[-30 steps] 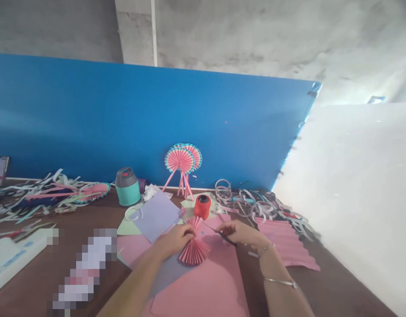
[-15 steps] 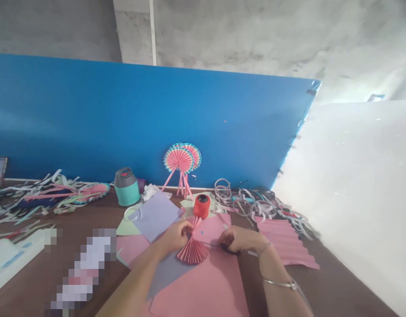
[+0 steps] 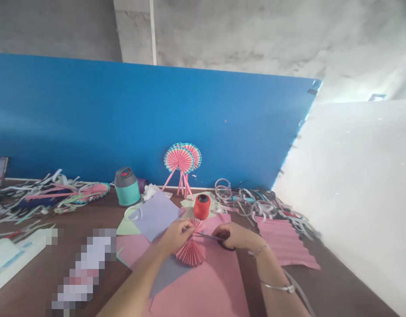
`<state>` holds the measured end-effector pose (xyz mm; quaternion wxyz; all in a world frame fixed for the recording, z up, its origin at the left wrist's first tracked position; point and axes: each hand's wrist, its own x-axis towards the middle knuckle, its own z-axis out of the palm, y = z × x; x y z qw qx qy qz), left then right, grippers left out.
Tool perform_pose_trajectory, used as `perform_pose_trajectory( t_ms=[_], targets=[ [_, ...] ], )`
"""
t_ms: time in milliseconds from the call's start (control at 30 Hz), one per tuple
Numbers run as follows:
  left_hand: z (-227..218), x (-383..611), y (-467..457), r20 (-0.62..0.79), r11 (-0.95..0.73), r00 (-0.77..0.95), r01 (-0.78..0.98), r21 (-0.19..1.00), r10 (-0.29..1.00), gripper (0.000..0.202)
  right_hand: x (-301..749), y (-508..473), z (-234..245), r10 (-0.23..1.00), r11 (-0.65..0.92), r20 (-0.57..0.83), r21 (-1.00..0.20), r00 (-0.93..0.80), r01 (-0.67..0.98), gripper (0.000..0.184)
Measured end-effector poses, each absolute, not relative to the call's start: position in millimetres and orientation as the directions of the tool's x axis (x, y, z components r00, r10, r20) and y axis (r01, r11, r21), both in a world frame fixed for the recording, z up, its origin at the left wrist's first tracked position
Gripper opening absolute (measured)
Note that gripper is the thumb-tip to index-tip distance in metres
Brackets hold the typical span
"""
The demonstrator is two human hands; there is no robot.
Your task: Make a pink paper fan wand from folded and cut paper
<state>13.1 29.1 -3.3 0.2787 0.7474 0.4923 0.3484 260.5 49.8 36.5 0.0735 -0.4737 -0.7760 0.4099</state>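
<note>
The brown tabletop [image 3: 90, 220] is pretty much taken over by overlapping coloured sheets [image 3: 206, 290], a teal-and-grey container [image 3: 127, 192], tangled strips [image 3: 265, 212] and a wavy pink sheet [image 3: 288, 244] off to the right.

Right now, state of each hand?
Left hand: closed, pinching the pink pleated paper piece near its middle.
Right hand: closed, holding black-handled scissors.

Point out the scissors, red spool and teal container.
Scissors [image 3: 212, 237], head view, on the blades.
Red spool [image 3: 202, 210], head view, on its side.
Teal container [image 3: 128, 193], head view, on its teal lower body.
</note>
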Motion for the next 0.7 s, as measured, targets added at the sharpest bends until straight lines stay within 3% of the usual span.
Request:
perform_pose_trajectory(
  t_ms=[533, 700],
  targets=[
    [2, 13, 28, 0.247, -0.342, 0.239, 0.597, 0.725, 0.939, 0.020, 258, 47, 36, 0.816, 0.269, -0.256, -0.626, -0.518, 0.732, 0.045],
    [1, 12, 27, 0.250, -0.348, 0.243, 0.600, 0.720, 0.937, 0.022, 244, 44, 31, 0.815, 0.331, -0.187, -0.625, -0.548, 0.707, 0.044]
  ],
)
